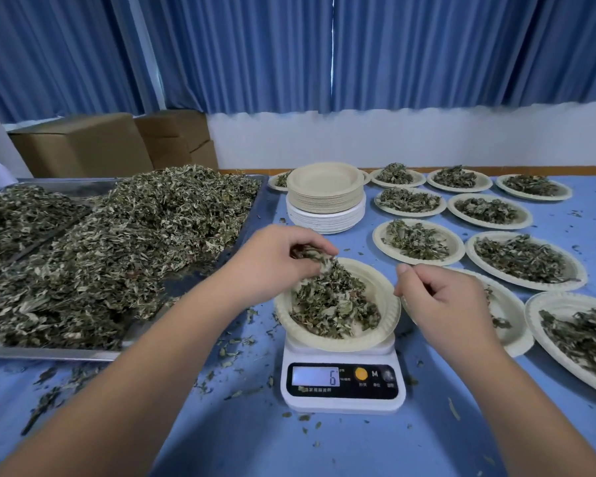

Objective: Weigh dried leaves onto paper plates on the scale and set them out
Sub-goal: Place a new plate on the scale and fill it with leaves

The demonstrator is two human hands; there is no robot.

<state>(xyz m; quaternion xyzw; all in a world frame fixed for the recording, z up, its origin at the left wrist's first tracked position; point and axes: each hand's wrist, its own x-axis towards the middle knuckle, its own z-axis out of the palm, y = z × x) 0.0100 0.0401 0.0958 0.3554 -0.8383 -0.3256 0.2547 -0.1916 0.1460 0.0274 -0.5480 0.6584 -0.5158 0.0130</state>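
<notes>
The left hand [276,258] is pinching leaves [331,301] over the plate [387,306] sitting on the scale [341,402], topping up the portion, while the right hand [443,299], beside the scale, is curling its grip, contents unclear; the next move is probably calling for small pinches guided by the readout.

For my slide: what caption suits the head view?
Left hand holds dried green leaves over a round cream paper plate on a white digital scale; right hand hovers beside.

We see a shiny metal tray [49,354], matt paper plates [326,187], a glossy white plastic scale [341,402], a smooth blue bench [255,442], brown cardboard boxes [80,146].
</notes>
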